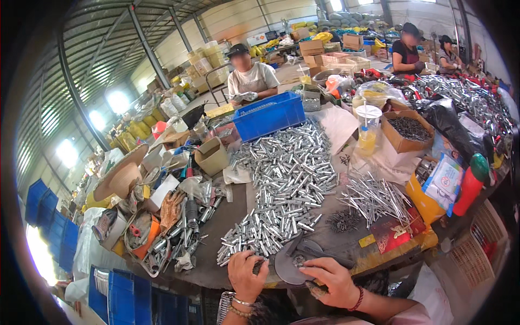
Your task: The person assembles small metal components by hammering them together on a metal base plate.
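Observation:
At the near edge of the table, my left hand (pixel 246 277) is closed, thumb and fingers pressed around a small dark piece that is too small to name. My right hand (pixel 331 280) is just to its right, fingers bent and closed, with something dark partly hidden in the palm. Its fingertips reach a round grey metal disc (pixel 286 266) that lies between the hands. A dark bar-shaped tool (pixel 319 254) rests across the disc's right side. Beyond the hands spreads a big heap of short silver metal tubes (pixel 287 179).
Thin metal rods (pixel 376 200) and small dark pins (pixel 344 221) lie to the right. A blue bin (pixel 271 116) stands behind the heap. A cup with yellow drink (pixel 368 130), a red bottle (pixel 470 187) and cluttered tools (pixel 189 216) flank it. Several people sit beyond.

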`<action>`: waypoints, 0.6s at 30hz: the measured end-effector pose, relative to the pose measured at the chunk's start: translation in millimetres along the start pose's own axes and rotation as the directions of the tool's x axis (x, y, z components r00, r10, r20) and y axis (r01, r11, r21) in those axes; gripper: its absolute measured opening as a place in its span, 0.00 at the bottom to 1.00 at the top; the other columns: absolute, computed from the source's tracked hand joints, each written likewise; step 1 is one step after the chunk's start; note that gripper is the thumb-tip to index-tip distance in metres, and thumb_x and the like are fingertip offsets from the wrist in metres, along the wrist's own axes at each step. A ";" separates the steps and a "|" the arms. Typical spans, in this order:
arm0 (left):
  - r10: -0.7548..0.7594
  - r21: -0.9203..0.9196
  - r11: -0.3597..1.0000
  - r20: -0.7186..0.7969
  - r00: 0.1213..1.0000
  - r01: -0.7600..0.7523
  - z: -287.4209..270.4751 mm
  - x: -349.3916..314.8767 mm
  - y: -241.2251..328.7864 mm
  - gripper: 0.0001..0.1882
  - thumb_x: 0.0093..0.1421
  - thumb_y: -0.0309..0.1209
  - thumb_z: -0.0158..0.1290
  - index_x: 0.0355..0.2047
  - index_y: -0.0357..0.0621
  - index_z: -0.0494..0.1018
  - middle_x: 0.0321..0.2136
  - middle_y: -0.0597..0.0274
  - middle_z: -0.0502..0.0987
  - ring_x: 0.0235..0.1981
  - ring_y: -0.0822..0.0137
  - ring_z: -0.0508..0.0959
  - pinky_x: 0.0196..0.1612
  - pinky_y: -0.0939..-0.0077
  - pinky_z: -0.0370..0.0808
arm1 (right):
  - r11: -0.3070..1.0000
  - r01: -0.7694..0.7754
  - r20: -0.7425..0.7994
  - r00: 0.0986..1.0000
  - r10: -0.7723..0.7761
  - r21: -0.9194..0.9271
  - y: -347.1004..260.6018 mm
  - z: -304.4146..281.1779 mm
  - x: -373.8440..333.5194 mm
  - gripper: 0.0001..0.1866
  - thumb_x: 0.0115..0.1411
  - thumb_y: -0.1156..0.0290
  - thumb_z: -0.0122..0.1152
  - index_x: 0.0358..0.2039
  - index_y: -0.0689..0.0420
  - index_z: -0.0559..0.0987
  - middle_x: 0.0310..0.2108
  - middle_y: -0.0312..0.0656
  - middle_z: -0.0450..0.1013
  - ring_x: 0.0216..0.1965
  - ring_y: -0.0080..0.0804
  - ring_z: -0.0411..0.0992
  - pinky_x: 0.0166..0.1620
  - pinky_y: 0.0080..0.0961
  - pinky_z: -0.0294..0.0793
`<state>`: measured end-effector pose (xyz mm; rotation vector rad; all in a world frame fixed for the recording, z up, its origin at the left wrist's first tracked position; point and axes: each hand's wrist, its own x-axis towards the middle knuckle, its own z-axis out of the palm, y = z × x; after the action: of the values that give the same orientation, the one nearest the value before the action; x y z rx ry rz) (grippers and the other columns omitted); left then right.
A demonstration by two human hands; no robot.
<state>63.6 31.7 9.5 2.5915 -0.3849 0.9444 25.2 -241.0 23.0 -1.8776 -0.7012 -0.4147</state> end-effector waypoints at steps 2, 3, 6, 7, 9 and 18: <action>-0.027 -0.039 0.999 0.010 1.000 0.028 3.7 0.7 0.1 0.11 0.51 0.32 0.72 0.32 0.46 0.82 0.41 0.58 0.80 0.47 0.50 0.79 0.53 0.53 0.75 | 0.996 -0.021 0.000 1.000 0.021 -0.081 -3.6 -18.9 6.1 0.30 0.51 0.78 0.71 0.58 0.53 0.83 0.57 0.49 0.77 0.57 0.50 0.77 0.58 0.42 0.79; -0.052 -0.070 0.996 0.028 0.998 0.054 8.3 2.0 0.2 0.11 0.51 0.32 0.72 0.32 0.46 0.82 0.41 0.58 0.80 0.46 0.50 0.79 0.52 0.54 0.75 | 0.987 -0.046 -0.004 0.999 0.046 -0.154 -3.1 -30.0 7.8 0.30 0.52 0.78 0.71 0.58 0.53 0.83 0.57 0.50 0.77 0.56 0.51 0.77 0.58 0.41 0.79; -0.054 -0.096 0.994 0.030 0.998 0.057 4.5 0.4 -0.4 0.11 0.52 0.28 0.72 0.33 0.44 0.81 0.39 0.56 0.80 0.45 0.50 0.78 0.52 0.54 0.73 | 0.950 -0.151 -0.168 0.980 0.108 -0.273 16.2 -65.6 23.7 0.33 0.55 0.75 0.71 0.64 0.56 0.77 0.59 0.52 0.77 0.57 0.52 0.77 0.59 0.40 0.79; -0.079 -0.051 0.996 0.001 0.997 0.079 2.2 -0.6 -0.8 0.10 0.52 0.27 0.71 0.33 0.44 0.81 0.38 0.56 0.79 0.45 0.50 0.78 0.52 0.54 0.73 | 0.948 -0.221 -0.242 0.956 0.164 -0.231 28.4 -76.9 32.6 0.35 0.57 0.74 0.71 0.67 0.56 0.74 0.59 0.51 0.76 0.58 0.51 0.77 0.60 0.39 0.78; -0.071 -0.101 0.992 0.012 0.997 0.072 5.4 1.4 1.1 0.10 0.52 0.26 0.71 0.33 0.43 0.81 0.37 0.56 0.79 0.44 0.50 0.77 0.51 0.54 0.73 | 0.927 -0.374 -0.425 0.842 0.332 -0.016 65.3 -104.7 49.6 0.42 0.58 0.73 0.73 0.72 0.59 0.66 0.64 0.51 0.73 0.63 0.45 0.74 0.63 0.38 0.75; -0.129 -0.161 0.980 -0.041 0.991 0.120 4.0 -1.8 -12.1 0.10 0.54 0.29 0.71 0.33 0.43 0.81 0.37 0.57 0.80 0.42 0.51 0.78 0.49 0.55 0.74 | 0.704 -0.583 -0.526 0.481 0.701 0.405 218.2 -155.2 174.4 0.49 0.61 0.70 0.74 0.77 0.59 0.57 0.60 0.54 0.73 0.62 0.42 0.73 0.64 0.39 0.72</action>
<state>68.9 41.2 2.6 2.4116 -0.2687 0.8975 303.7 -397.4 29.4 -1.5196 0.4667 -0.4444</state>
